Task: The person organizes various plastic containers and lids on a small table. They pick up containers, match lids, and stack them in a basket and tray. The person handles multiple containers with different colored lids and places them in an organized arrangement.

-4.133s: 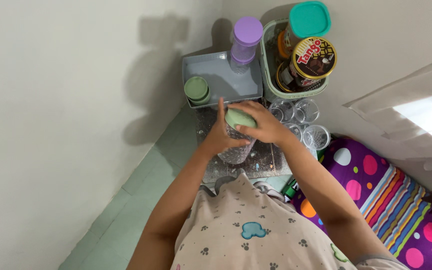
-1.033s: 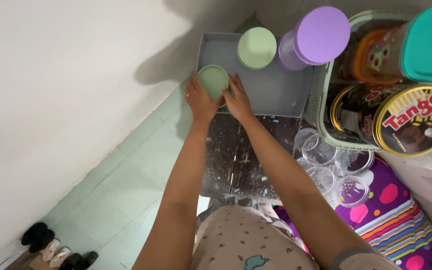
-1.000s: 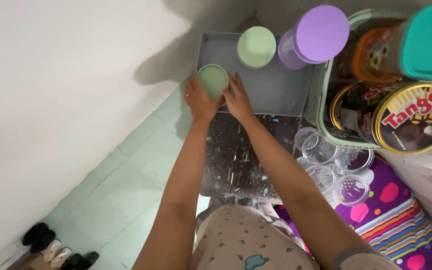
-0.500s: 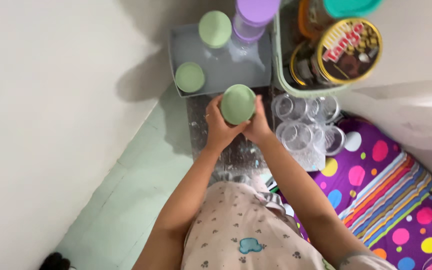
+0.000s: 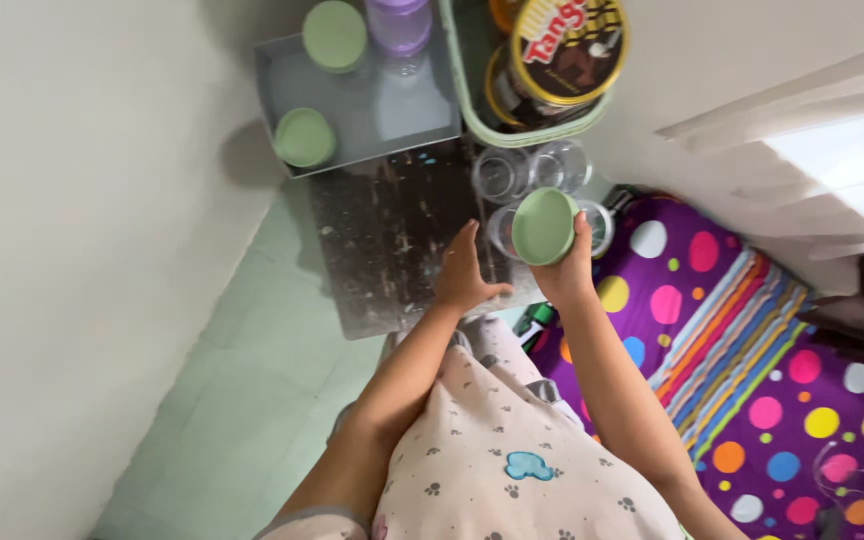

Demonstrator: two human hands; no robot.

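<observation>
My right hand (image 5: 569,272) is shut on a round green lid (image 5: 544,228), held tilted above the clear plastic cups (image 5: 500,176) at the right edge of a dark, speckled small table (image 5: 382,250). I cannot tell whether anything hangs beneath the lid. My left hand (image 5: 464,275) hovers open over the table's near edge, just left of the lid, holding nothing. At the far end of the table sits a grey tray (image 5: 407,110). It holds two green-lidded jars (image 5: 304,137) (image 5: 335,35) and a purple-lidded jar (image 5: 399,20).
A pale green basket (image 5: 472,118) with a round brown-and-gold tin (image 5: 569,45) stands right of the tray. A purple polka-dot and striped cloth (image 5: 752,340) covers the floor at right. A white wall (image 5: 82,200) and green floor tiles (image 5: 252,380) lie at left.
Half a second ago both hands held the green-lidded item over the table. Now my left hand has let go and opened, and my right hand has carried the lid to the right, over the cups.
</observation>
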